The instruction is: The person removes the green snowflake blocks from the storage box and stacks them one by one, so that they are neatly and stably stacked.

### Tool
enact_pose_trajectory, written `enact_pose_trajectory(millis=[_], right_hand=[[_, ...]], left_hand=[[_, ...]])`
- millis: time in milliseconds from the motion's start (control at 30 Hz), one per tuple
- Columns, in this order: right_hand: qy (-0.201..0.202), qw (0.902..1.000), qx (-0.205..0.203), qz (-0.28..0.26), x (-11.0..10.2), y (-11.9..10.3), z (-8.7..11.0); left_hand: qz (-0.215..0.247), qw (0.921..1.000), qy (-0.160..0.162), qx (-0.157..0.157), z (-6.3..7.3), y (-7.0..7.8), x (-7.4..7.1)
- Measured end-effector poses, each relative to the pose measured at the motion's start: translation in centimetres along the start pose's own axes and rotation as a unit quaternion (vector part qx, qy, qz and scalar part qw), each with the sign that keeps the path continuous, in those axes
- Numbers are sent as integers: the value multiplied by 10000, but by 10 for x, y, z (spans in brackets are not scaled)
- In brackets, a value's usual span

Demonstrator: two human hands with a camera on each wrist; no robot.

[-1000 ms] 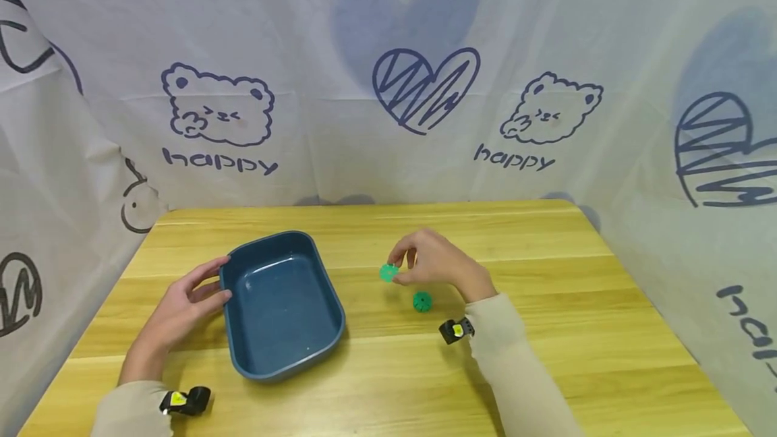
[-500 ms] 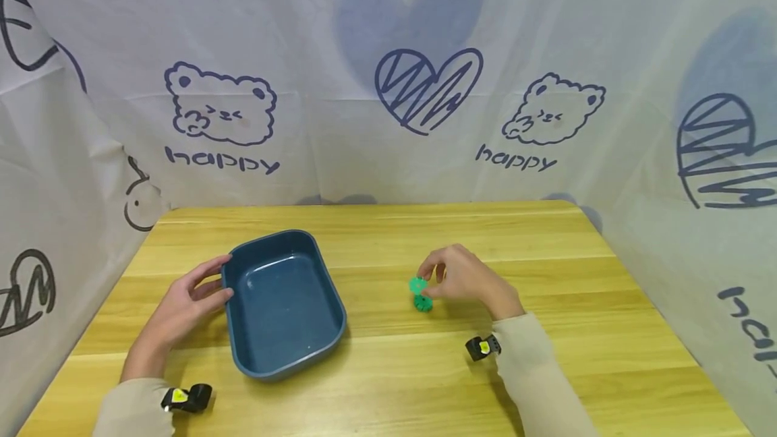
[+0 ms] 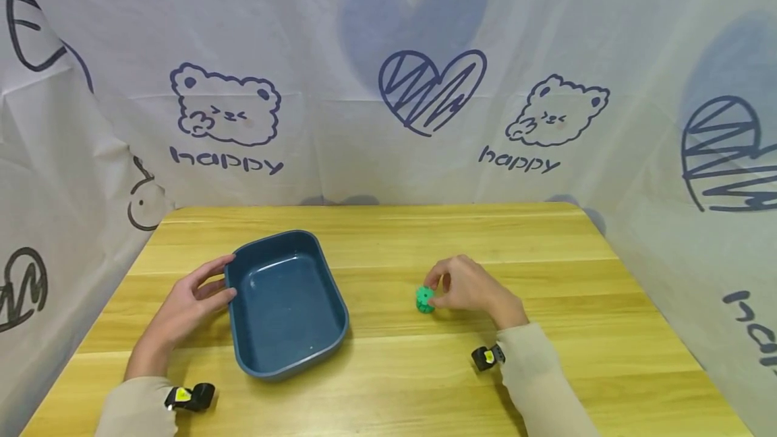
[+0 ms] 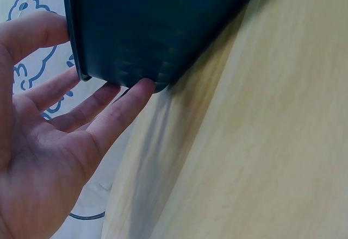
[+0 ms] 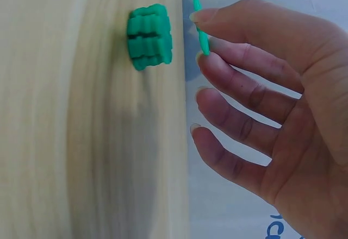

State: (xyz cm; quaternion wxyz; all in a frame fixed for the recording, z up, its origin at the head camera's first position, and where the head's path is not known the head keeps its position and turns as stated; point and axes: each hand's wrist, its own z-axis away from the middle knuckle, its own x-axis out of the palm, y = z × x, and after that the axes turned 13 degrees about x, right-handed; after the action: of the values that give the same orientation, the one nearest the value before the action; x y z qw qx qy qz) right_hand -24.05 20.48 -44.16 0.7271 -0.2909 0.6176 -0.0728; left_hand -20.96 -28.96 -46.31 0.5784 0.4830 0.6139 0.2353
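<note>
My right hand [image 3: 476,287] pinches a thin green snowflake building disc [image 5: 202,35] between thumb and fingertips. In the right wrist view the disc is edge-on, a short gap away from a stack of green snowflake discs [image 5: 149,37] standing on the table. The head view shows it overlapping the top of that stack [image 3: 424,308]. On the left, my left hand [image 3: 182,305] touches the left side of a dark blue tub [image 3: 285,315], which has nothing in it. In the left wrist view its extended fingers [image 4: 122,111] rest against the tub's outer wall.
The light wood table [image 3: 388,383] runs back to a white curtain [image 3: 328,120] printed with bears and hearts. More curtain hangs at both sides. Black wrist cameras [image 3: 191,397] sit at both cuffs.
My right hand has moved right and toward me with the disc, from left of the stack to above it. The left hand has kept its place at the tub.
</note>
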Motion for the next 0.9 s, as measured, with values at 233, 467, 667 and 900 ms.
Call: enact_pose_trajectory(millis=[233, 467, 667, 900], right_hand=[[90, 9999, -12, 48, 4, 5, 1], [71, 9999, 86, 1, 8, 7, 1], [100, 9998, 139, 87, 10, 7, 1], [108, 9999, 75, 111, 12, 6, 1]], left_hand=[[-1, 10000, 10, -19, 0, 1, 0], [-8, 10000, -1, -17, 0, 0, 1], [19, 10000, 20, 71, 0, -1, 1], [22, 10000, 34, 62, -1, -2, 1]])
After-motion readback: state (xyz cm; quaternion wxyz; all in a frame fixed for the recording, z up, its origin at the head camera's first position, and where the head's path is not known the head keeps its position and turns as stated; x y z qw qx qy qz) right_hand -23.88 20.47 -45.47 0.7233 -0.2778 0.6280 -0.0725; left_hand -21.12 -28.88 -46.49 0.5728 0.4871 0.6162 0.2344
